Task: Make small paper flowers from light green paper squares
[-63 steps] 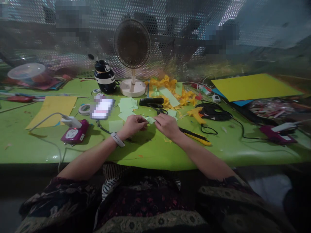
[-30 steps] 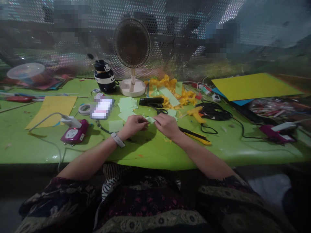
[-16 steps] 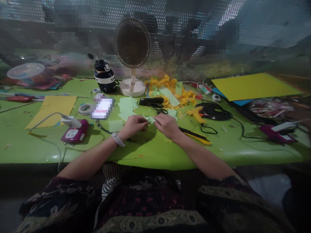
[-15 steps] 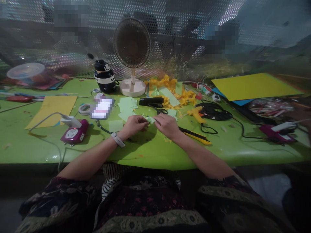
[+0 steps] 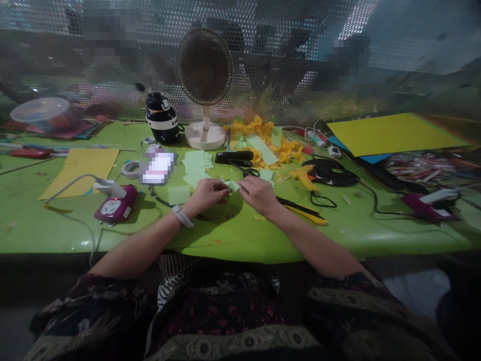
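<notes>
Between my two hands is a small piece of pale green paper (image 5: pixel 233 186), folded or creased, held just above the table. My left hand (image 5: pixel 211 194), with a pale watch band at the wrist, pinches its left side. On its right side the fingers of my right hand (image 5: pixel 258 194) are closed. Behind my hands lie a pair of black scissors (image 5: pixel 251 172) and a black stapler (image 5: pixel 233 157). Cut pieces of green paper (image 5: pixel 197 163) are stacked beyond my left hand, and a single green square (image 5: pixel 179 195) lies beside it. A yellow cutter knife (image 5: pixel 306 213) is right of my right wrist.
A fan (image 5: pixel 205 135) and a dark bottle (image 5: pixel 163 123) stand at the back. Yellow crumpled paper (image 5: pixel 289 149) is heaped beside them. A yellow glue gun (image 5: pixel 303 175) lies to the right. Purple socket blocks with cables sit on both sides, the left one (image 5: pixel 126 205) nearer.
At the far right edge, another person's hand has moved out of view from near the plastic bag. My own hands and the green paper have barely moved.
</notes>
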A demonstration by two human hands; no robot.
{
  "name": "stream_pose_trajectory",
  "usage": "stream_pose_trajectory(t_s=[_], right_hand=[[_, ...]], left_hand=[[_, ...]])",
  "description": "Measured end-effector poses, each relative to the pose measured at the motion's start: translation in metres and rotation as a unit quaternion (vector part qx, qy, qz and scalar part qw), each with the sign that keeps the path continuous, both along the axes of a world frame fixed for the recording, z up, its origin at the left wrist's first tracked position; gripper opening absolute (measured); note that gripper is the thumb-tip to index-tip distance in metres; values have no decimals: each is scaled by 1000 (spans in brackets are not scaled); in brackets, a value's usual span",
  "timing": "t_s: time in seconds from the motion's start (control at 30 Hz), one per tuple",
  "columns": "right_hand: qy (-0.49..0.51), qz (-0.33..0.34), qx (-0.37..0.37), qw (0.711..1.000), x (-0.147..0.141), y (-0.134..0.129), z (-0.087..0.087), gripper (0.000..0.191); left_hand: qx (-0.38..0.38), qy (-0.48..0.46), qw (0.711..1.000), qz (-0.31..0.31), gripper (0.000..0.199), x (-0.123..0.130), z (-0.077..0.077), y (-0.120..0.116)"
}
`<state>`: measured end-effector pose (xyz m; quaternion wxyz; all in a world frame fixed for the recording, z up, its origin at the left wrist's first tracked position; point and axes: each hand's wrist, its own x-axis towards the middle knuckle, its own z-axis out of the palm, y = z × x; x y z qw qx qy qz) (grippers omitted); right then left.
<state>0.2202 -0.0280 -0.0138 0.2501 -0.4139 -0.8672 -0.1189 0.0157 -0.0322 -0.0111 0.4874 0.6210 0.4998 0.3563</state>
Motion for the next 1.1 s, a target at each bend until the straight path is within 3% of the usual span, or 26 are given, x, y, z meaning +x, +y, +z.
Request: stream_pose_trajectory(t_s=[0.77, 0.93, 1.1], right_hand=[[11, 11, 3, 1000, 0, 0, 0, 22], [13, 13, 9, 1000, 0, 0, 0, 22], [41, 3, 8, 999, 2, 3, 0, 21]], left_hand=[[5, -7, 1000, -8, 12, 0, -1, 0], [23, -14, 1000, -12, 20, -1, -6, 2], [81, -10, 997, -8, 32, -3, 1, -2]])
